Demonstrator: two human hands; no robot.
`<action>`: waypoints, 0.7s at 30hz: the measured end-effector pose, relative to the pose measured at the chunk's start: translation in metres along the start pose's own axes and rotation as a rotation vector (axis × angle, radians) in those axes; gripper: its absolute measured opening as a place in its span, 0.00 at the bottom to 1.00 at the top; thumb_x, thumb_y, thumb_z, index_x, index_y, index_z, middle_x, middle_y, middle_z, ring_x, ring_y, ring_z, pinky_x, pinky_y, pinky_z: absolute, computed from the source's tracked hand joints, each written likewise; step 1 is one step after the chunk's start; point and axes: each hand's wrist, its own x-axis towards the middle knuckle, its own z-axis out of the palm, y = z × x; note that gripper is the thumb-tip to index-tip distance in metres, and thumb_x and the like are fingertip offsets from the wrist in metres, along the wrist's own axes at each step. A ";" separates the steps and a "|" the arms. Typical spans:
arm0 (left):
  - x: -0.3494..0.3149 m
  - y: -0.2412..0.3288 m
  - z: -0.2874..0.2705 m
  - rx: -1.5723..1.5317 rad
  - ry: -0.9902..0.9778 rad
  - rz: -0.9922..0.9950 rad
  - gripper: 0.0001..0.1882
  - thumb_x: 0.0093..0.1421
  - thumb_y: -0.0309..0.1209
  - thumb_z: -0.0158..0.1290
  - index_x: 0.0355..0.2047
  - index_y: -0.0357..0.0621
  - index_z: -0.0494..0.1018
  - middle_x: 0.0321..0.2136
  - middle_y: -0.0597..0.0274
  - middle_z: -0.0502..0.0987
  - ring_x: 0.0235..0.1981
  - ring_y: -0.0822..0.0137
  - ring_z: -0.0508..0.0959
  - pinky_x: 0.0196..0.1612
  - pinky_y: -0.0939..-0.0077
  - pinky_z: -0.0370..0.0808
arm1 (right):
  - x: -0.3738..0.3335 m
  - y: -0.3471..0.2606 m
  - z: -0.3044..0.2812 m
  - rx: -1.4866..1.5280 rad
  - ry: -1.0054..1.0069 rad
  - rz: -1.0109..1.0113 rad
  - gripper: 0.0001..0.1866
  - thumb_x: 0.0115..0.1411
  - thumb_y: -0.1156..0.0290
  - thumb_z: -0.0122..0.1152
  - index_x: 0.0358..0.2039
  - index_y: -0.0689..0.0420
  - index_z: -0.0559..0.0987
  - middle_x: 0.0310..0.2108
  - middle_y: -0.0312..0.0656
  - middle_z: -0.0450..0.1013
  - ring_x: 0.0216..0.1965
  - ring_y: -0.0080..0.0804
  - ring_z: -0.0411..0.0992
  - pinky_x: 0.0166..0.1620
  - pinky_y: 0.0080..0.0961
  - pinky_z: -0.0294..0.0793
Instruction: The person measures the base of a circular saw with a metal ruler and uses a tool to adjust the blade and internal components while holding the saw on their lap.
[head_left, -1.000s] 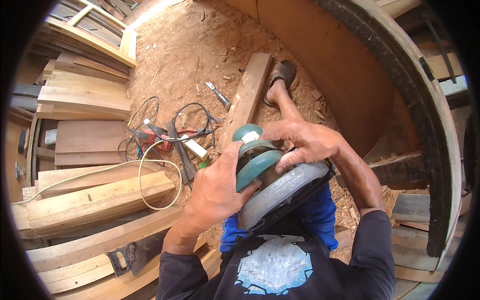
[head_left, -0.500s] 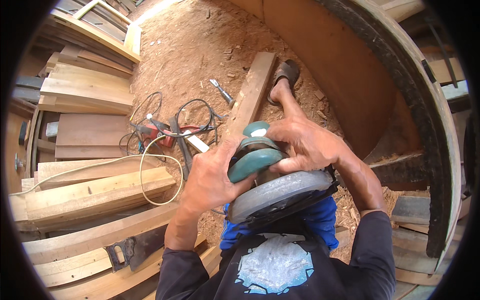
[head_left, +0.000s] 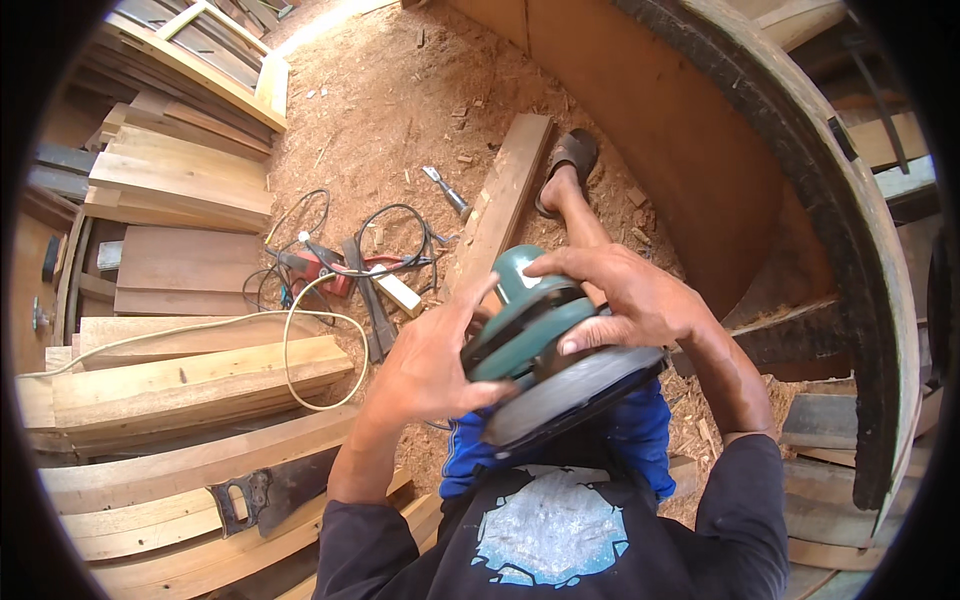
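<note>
A green circular saw (head_left: 520, 325) with a curved grey metal guard (head_left: 560, 395) is held tilted above my lap, between both hands. My left hand (head_left: 420, 365) curves round the saw's left side, its thumb near the guard and its fingers partly behind the green body. From the right, my right hand (head_left: 640, 300) grips the housing, fingers over the top and thumb on the near side by the guard. Below the saw's far end, a long wooden plank (head_left: 505, 190) lies on the floor beside my sandalled foot (head_left: 570, 165).
Left of me lie stacked timbers (head_left: 200, 380), a handsaw (head_left: 270, 500) and a pale looped cord (head_left: 290, 340). A red power tool (head_left: 325, 272) with black cables and a chisel-like tool (head_left: 445, 190) rest on the sawdust-covered floor. A large curved wooden piece (head_left: 790, 130) rises at the right.
The saw has turned and tilted in my hands, so more of its green body shows and the guard appears narrower. My left hand has shifted slightly along its side.
</note>
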 end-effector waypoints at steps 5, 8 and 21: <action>-0.042 -0.025 0.040 -0.069 0.117 -0.012 0.54 0.44 0.35 0.78 0.70 0.39 0.65 0.50 0.45 0.81 0.52 0.43 0.81 0.59 0.54 0.78 | 0.002 0.004 -0.003 0.018 0.002 -0.241 0.38 0.53 0.44 0.79 0.51 0.65 0.82 0.47 0.58 0.80 0.50 0.57 0.80 0.52 0.47 0.76; -0.037 -0.027 0.061 0.006 0.216 0.155 0.46 0.48 0.35 0.76 0.65 0.34 0.68 0.48 0.44 0.80 0.50 0.41 0.80 0.54 0.51 0.78 | -0.001 -0.001 -0.004 0.045 -0.020 -0.190 0.36 0.53 0.45 0.79 0.49 0.64 0.82 0.41 0.54 0.80 0.46 0.54 0.80 0.50 0.43 0.76; -0.022 -0.034 0.060 -0.235 0.247 0.144 0.32 0.54 0.35 0.73 0.55 0.34 0.74 0.35 0.47 0.84 0.36 0.50 0.87 0.40 0.61 0.82 | 0.014 -0.003 -0.018 -0.050 -0.049 -0.163 0.42 0.52 0.50 0.81 0.60 0.62 0.77 0.45 0.53 0.80 0.50 0.48 0.80 0.55 0.41 0.75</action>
